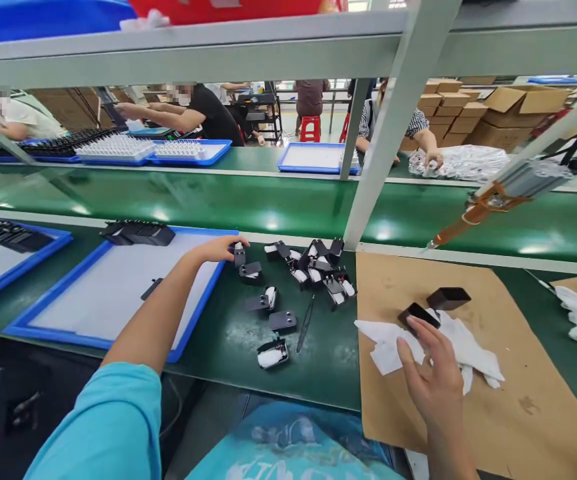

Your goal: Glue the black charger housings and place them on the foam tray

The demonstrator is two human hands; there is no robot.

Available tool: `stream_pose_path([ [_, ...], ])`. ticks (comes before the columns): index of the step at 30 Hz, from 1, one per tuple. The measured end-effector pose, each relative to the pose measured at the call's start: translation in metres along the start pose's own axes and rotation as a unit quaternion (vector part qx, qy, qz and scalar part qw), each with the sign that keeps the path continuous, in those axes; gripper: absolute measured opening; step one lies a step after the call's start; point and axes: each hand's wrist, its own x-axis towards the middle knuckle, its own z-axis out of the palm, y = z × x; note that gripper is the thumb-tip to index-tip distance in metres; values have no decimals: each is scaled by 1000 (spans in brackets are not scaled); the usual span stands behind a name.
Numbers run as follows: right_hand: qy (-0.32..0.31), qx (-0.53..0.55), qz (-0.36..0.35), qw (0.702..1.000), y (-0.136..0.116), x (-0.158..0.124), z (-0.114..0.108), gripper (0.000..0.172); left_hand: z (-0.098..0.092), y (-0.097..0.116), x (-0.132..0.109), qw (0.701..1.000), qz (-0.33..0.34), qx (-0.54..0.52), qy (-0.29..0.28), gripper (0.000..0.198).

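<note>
White cloth (386, 343) likely guards the nearer black case (421, 313) at 1 o'clock, where my right hand (437, 373) spreads; at 11 o'clock, my left hand (214, 249) meets a black unit (239, 257), grip unclear.

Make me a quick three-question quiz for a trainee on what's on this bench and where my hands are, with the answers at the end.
1. True or false: the tweezers lie on the green tabletop.
2. Which thing is the left hand touching?
A) the tweezers
B) a small black unit
C) a red stool
3. Fill in the missing word: the tray under the left forearm has a ____ rim, while the right hand is over the brown sheet.

Key: 1. True. 2. B. 3. Blue.
</note>
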Motion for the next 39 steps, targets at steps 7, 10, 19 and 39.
stream_pose_path([
  [7,-58,51,-47,996,-32,-10,12,35,20,39,-108,976,-6,-44,212,43],
  [10,-107,95,-61,988,-48,-13,24,29,62,68,-167,983,19,-112,142,31],
  [19,-256,95,-131,953,-117,0,75,25,180,108,-187,948,28,-304,95,68],
  [39,-197,263,-238,914,-109,1,62,38,198,116,-199,872,11,-423,246,56],
])
